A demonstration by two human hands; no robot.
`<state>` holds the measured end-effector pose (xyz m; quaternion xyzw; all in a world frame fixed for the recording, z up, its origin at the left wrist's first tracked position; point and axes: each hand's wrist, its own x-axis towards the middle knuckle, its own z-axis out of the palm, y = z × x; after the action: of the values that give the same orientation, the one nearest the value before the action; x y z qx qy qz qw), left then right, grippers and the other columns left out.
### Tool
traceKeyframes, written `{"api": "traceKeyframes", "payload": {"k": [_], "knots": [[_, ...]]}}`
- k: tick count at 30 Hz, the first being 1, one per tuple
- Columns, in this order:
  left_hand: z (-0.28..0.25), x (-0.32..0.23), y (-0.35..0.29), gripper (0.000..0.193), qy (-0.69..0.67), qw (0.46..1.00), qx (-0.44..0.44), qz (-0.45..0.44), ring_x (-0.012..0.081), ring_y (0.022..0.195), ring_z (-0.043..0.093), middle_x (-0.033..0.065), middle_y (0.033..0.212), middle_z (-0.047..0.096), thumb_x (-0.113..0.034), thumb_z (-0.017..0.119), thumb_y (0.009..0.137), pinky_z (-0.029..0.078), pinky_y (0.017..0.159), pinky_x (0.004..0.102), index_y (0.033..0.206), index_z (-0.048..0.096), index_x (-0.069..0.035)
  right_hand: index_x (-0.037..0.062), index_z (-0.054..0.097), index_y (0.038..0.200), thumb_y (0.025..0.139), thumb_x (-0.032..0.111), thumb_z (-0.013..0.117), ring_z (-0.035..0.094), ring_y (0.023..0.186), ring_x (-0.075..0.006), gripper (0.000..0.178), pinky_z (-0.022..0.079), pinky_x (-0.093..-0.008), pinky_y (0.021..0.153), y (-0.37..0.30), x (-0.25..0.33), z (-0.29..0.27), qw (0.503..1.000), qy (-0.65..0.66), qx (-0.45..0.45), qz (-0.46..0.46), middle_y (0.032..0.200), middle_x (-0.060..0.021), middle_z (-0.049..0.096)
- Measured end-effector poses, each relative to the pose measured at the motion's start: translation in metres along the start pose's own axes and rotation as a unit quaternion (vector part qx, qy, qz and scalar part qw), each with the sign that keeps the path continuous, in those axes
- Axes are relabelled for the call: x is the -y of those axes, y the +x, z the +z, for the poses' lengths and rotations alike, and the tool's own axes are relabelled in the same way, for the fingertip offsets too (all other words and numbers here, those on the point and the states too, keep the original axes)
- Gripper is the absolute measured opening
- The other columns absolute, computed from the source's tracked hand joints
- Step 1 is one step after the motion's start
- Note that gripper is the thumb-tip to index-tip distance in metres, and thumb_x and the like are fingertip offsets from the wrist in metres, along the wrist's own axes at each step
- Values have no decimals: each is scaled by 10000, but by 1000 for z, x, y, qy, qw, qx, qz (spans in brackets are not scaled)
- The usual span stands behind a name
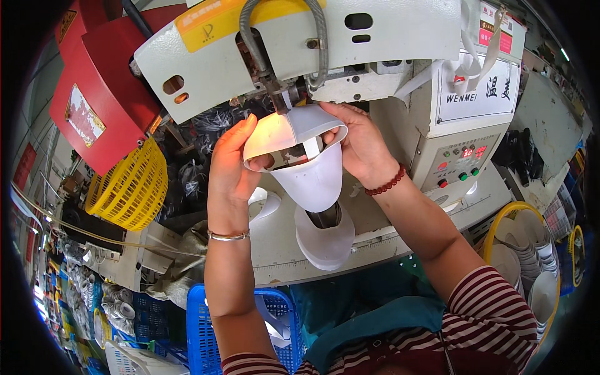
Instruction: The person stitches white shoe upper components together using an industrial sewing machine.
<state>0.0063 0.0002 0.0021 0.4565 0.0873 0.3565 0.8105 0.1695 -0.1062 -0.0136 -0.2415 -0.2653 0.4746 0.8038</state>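
Observation:
A white shoe upper [315,185] is held open between my two hands, its toe pointing toward me. My left hand [232,161] grips its left edge, the thumb up beside a warm orange glow on the material. My right hand [361,139] closes on the right edge near the back seam. That seam lies right under the metal tip [278,97] of the machine. Below the upper, a second white shoe upper [325,240] sits over a dark form on the worktable. Another white piece [264,205] lies partly hidden behind my left wrist.
The machine's pale head [400,28] spans the top, with a control box [462,164] at right. A red machine cover [103,94] and yellow basket [134,187] stand at left. Near me is a blue basket [199,325]; a yellow-rimmed basket of stacked white pieces [490,240] is at right.

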Motion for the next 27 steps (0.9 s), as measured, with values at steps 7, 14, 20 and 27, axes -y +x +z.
{"api": "traceKeyframes", "payload": {"k": [7, 14, 20, 27], "knots": [[-4, 3, 1, 225, 0, 999, 32, -5, 75, 459, 466, 57, 736, 613, -192, 484, 927, 355, 387, 180, 912, 600, 0, 46, 593, 854, 868, 149, 576, 481, 528, -74, 106, 405, -204, 502, 1, 0, -8, 999, -21, 37, 16, 663, 9, 568], [-11, 14, 5, 224, -51, 998, 39, -26, 80, 426, 425, 10, 595, 539, -210, 479, 931, 327, 388, 193, 834, 585, -38, 78, 590, 859, 877, 210, 585, 461, 533, -60, 133, 388, -189, 502, 0, -4, -13, 999, -26, 15, 31, 613, 31, 512], [-27, 28, 8, 216, -84, 995, 45, -27, 98, 439, 432, -10, 565, 499, -225, 487, 928, 351, 415, 203, 835, 580, -53, 71, 597, 885, 880, 236, 590, 449, 538, -60, 164, 384, -190, 499, -2, -11, -16, 998, -24, -29, 40, 632, 33, 513], [-24, 38, -9, 164, -66, 997, -28, -18, 129, 543, 495, 13, 635, 528, -146, 482, 897, 425, 515, 242, 923, 588, -25, 43, 620, 854, 878, 225, 594, 496, 577, -76, 185, 432, -217, 545, -3, -25, -32, 992, -110, -45, 43, 677, 21, 559]]}}
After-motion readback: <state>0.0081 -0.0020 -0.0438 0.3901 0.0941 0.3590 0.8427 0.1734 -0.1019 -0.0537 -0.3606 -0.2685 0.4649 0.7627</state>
